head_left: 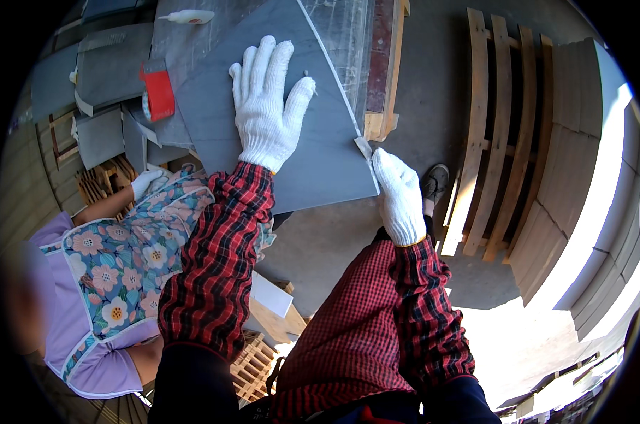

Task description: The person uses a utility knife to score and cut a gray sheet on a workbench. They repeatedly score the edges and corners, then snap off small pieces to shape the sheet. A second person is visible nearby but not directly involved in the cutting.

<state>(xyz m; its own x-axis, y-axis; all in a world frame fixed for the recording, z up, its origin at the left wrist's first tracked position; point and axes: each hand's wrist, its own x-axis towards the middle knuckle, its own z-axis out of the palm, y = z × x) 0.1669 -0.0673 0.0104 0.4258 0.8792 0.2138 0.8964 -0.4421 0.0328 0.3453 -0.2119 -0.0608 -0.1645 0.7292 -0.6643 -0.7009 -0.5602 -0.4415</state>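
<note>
1. Matt, smooth finish on grey slab (320, 124).
2. Matt, ribbed knit cloth on white gloves (267, 120).
3. Woven, creased cloth on checked sleeves (214, 261).
4. Glossy, streaked surface on plastic film (345, 35).
5. Bare, unpainted wood on pallet slats (479, 85).

Partly hidden, partly blurred.
Flat tool (363, 148): grip lost inside R hand (399, 191). Grey slab (323, 134): far end out of view. Co-worker's head (27, 297) blurred.

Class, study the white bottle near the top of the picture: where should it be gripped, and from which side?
Probably around the wide body of the bottle, from above and its right: it lies on its side, its thin tip pointing left. The left hand is on that side.
</note>
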